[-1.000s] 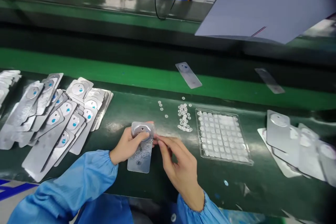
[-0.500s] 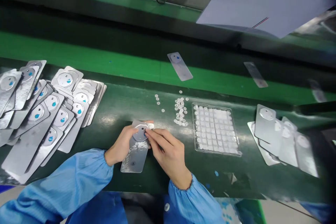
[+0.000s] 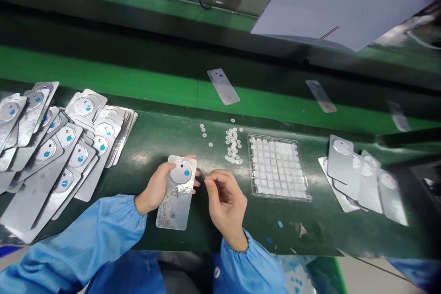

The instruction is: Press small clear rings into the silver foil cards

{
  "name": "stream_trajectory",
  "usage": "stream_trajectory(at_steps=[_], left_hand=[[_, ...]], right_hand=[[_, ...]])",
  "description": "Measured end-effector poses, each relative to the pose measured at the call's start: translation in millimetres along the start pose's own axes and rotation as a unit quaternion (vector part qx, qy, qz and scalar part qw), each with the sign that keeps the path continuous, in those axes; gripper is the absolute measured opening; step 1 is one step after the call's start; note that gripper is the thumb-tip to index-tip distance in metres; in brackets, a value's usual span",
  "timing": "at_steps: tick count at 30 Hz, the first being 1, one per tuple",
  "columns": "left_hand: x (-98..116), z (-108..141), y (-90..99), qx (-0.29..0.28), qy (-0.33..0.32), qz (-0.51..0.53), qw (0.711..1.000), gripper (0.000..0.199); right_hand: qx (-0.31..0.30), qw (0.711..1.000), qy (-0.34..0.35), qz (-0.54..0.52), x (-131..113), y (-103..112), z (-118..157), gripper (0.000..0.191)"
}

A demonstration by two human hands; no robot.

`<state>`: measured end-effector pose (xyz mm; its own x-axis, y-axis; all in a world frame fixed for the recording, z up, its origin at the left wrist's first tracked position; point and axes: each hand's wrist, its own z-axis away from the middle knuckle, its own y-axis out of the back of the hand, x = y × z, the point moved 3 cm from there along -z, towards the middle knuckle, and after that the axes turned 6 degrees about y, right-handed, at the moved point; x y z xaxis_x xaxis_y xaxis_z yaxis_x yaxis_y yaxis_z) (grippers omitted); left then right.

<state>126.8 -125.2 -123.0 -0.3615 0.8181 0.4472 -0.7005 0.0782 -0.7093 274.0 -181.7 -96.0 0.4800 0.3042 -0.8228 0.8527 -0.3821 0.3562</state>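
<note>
My left hand (image 3: pixel 156 189) grips a flat silver metal plate (image 3: pixel 174 206) by its left edge, thumb on top and fingers beneath. The plate has rounded corners, an outlined round area near its far end, a small dark hole and a blue sticker (image 3: pixel 186 172). Just right of the plate, apart from it, my right hand (image 3: pixel 225 202) is closed in a pinch. Whatever its fingertips may hold is too small to make out. Beyond it lie loose small clear discs (image 3: pixel 233 144), and a clear plastic tray (image 3: pixel 253 190) filled with rows of small white pieces.
At left, overlapping stacks of similar plates (image 3: pixel 41 197) bear blue stickers. More plates (image 3: pixel 372 193) lie at right, without visible blue stickers. Several single plates (image 3: pixel 223 88) rest on the green belt (image 3: pixel 165 89) behind the bench. A white panel (image 3: pixel 317 4) hangs over the far right.
My right hand has drawn back from the plate to the right, uncovering the blue sticker. My left hand still holds the plate, which looks slightly raised. The whole view has shifted a little.
</note>
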Motion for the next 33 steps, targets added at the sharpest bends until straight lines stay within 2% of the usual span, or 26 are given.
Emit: stream_trajectory(at_steps=[7, 14, 16, 18, 21, 24, 26, 27, 29, 31, 33], left_hand=[[0, 2, 3.6, 0.024, -0.098, -0.157, 0.982, 0.047], [1, 5, 3.4, 0.025, -0.147, -0.243, 0.959, 0.041], [3, 5, 1.5, 0.036, -0.147, -0.219, 0.964, 0.040], [2, 3, 0.3, 0.036, -0.110, -0.160, 0.980, 0.045], [0, 0, -0.4, 0.025, -0.029, -0.053, 0.998, 0.060], [1, 0, -0.2, 0.027, -0.002, -0.005, 1.000, 0.065], [2, 1, -0.3, 0.030, -0.003, 0.001, 1.000, 0.064], [3, 1, -0.7, 0.031, -0.006, 0.001, 1.000, 0.063], [6, 3, -1.8, 0.031, -0.014, -0.007, 0.999, 0.063], [7, 3, -3.3, 0.031, -0.023, -0.018, 0.999, 0.065], [8, 3, -4.3, 0.032, -0.031, -0.028, 0.999, 0.068]], right_hand=[[-0.069, 0.986, 0.105, 0.113, -2, -8, -2, 0.022], [-0.104, 0.956, 0.156, 0.227, -4, -13, -4, 0.013], [-0.116, 0.958, 0.148, 0.218, -3, -14, -3, 0.013], [-0.101, 0.975, 0.121, 0.156, -3, -16, -3, 0.016], [-0.028, 0.997, 0.047, 0.046, -1, -16, 0, 0.017], [0.023, 0.999, -0.027, -0.009, 3, -5, 6, 0.015], [0.046, 0.995, -0.081, -0.025, 8, 21, 15, 0.013], [0.062, 0.991, -0.114, -0.026, 12, 42, 21, 0.014], [0.109, 0.976, -0.187, -0.016, 23, 97, 41, 0.020], [0.177, 0.950, -0.256, 0.008, 33, 162, 69, 0.030], [0.211, 0.930, -0.280, 0.113, 38, 220, 99, 0.043]])
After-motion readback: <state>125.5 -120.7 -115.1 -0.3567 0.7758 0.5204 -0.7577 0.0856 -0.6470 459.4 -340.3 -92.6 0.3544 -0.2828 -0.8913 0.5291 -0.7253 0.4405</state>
